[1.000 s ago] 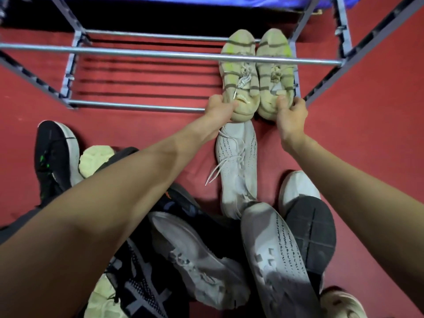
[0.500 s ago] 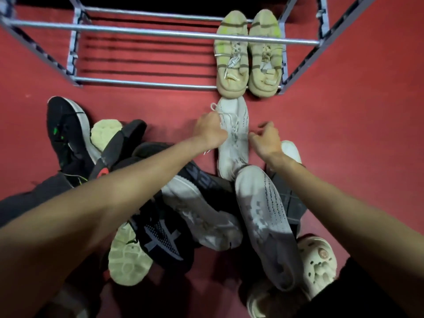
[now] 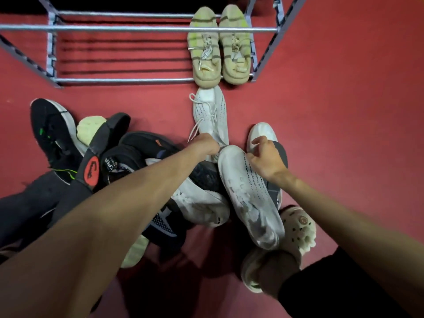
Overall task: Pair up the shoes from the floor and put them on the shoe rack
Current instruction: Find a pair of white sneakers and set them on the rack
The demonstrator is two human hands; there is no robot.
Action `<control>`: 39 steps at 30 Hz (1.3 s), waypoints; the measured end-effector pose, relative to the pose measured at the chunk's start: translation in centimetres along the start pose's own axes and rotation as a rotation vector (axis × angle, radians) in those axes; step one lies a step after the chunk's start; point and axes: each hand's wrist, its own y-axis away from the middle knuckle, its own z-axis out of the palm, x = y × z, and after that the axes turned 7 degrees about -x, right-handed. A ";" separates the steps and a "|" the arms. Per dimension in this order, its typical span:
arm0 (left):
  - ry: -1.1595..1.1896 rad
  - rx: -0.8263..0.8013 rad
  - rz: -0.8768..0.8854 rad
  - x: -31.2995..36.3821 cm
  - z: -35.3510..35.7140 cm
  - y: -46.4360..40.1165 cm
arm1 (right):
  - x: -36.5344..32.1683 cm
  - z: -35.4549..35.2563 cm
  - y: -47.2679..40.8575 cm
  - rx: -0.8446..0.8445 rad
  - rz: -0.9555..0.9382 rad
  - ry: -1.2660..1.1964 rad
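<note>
Nearest, the right hand (image 3: 266,157) curls at the edge of the near white shoe (image 3: 250,196); whether it grips, I cannot tell. The left hand (image 3: 206,145) closes at the far white shoe (image 3: 212,115)'s heel. Lift both together, heels aligned, toward the shoe rack (image 3: 137,80) beside the yellow pair (image 3: 219,47).

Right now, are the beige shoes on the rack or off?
On: the beige shoes sit paired on the rack, heels overhanging its front bar.
</note>
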 end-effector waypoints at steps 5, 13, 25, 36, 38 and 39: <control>-0.014 0.037 -0.037 0.2 0.4 -0.2 | 1.0 -0.1 1.7 -0.045 0.030 0.059; 0.038 0.263 -0.064 0.5 0.9 1.7 | 0.7 0.5 3.2 -0.042 0.091 0.046; 0.401 0.353 0.081 -1.8 -1.2 5.9 | 1.2 1.6 6.9 -0.336 0.105 -0.019; 0.406 0.369 0.102 -5.7 -4.0 10.4 | -0.2 3.4 8.7 -0.291 0.151 0.141; 0.421 0.376 0.122 -7.4 -4.5 11.7 | -0.2 3.8 9.0 -0.260 0.143 0.191; 0.461 0.371 0.145 -8.2 -4.7 12.4 | -0.2 4.0 9.2 -0.223 0.121 0.199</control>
